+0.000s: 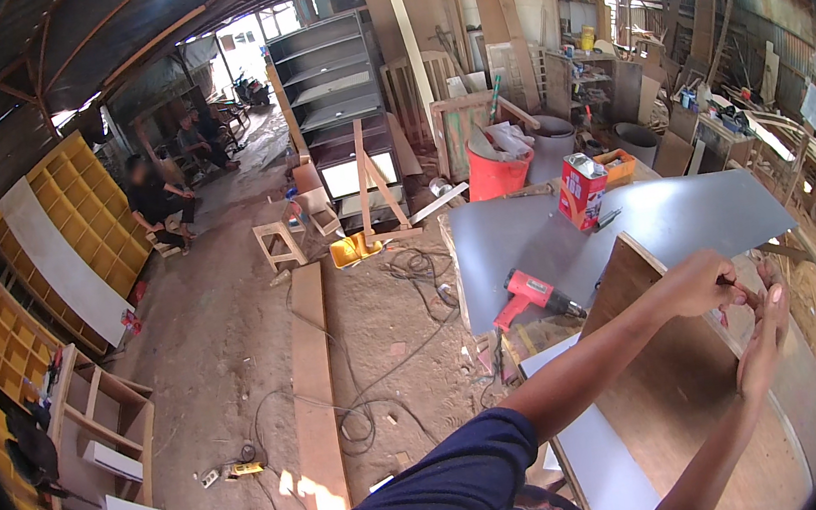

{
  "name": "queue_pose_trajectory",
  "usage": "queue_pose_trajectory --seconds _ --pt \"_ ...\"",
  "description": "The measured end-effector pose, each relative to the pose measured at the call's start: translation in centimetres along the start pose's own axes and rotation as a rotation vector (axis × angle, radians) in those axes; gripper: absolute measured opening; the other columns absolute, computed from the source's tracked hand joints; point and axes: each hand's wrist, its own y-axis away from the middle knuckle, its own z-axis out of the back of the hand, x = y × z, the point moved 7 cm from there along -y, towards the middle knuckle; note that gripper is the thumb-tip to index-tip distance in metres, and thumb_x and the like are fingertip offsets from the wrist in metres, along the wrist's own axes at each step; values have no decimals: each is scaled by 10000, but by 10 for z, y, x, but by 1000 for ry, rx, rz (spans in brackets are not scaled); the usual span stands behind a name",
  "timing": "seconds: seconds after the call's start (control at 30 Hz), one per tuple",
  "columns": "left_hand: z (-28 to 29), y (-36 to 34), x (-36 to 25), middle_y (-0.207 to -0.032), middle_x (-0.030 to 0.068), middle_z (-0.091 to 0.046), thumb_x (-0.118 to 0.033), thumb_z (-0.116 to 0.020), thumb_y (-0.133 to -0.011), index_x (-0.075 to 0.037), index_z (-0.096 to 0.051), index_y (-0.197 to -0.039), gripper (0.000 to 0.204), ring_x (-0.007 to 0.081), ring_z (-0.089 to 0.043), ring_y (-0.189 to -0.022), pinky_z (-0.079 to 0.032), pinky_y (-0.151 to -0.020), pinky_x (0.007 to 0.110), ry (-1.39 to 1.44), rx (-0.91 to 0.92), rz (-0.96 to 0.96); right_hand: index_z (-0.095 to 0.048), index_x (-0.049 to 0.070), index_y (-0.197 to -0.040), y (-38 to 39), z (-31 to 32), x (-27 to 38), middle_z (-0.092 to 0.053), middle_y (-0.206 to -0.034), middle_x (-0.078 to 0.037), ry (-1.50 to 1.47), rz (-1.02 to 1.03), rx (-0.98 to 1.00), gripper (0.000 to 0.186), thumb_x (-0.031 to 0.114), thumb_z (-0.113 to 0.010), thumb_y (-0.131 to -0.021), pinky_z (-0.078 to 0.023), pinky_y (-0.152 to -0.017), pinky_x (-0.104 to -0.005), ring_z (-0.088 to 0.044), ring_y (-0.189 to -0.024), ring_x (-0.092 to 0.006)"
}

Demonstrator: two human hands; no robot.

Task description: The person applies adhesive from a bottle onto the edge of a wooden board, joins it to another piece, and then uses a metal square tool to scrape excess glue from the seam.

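Note:
My left hand reaches across to the right and is closed in a pinch on something small and dark that I cannot make out. Close beside it is my right hand, its fingers stretched upward and partly overlapped by the left fingers. Both hands are over the edge of a brown plywood piece with an upright panel. A red and black heat gun lies on the grey sheet beyond my left forearm. On that same sheet stands a red and white metal can.
A red bin stands behind the sheet. Cables and a long board lie on the dirt floor. Yellow compartment shelves lean at left, near a seated person. A grey shelf unit stands at the back.

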Motion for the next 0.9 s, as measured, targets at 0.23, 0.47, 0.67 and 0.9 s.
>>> queue_pose_trajectory --seconds 0.23,0.47,0.67,0.9 --pt "10 5 -1 -667 123 -714 -85 -817 -863 52 -741 -804 168 134 -653 -607 -500 -570 354 262 -36 160 -430 -79 -1519 1 -9 9 -497 -1511 -250 93 24 6 626 418 -365 -1143 -429 -1115 -451 -604 -1282 -326" --pt "11 4 -1 -711 142 -732 -28 -731 -883 45 -765 -843 89 173 -730 -647 -553 -592 346 204 -61 42 -439 -41 -1531 5 -8 8 -489 -1526 -232 41 -4 15 626 443 -377 -1139 -417 -1129 -460 -604 -1288 -345" --pt "-2 -3 -4 -823 88 -786 -184 -735 -919 -65 -822 -949 150 174 -754 -726 -568 -725 362 229 15 161 -491 -12 -1493 9 2 16 -538 -1485 -196 140 -78 -58 694 545 -468 -1079 -414 -1128 -448 -599 -1291 -343" --pt "2 -15 7 -835 69 -753 -226 -754 -976 14 -756 -987 241 102 -681 -773 -539 -692 301 23 -3 91 -562 5 -1418 -4 -3 17 -666 -1225 -125 113 1 -24 511 393 -557 -1086 -480 -1004 -362 -622 -1129 -191"
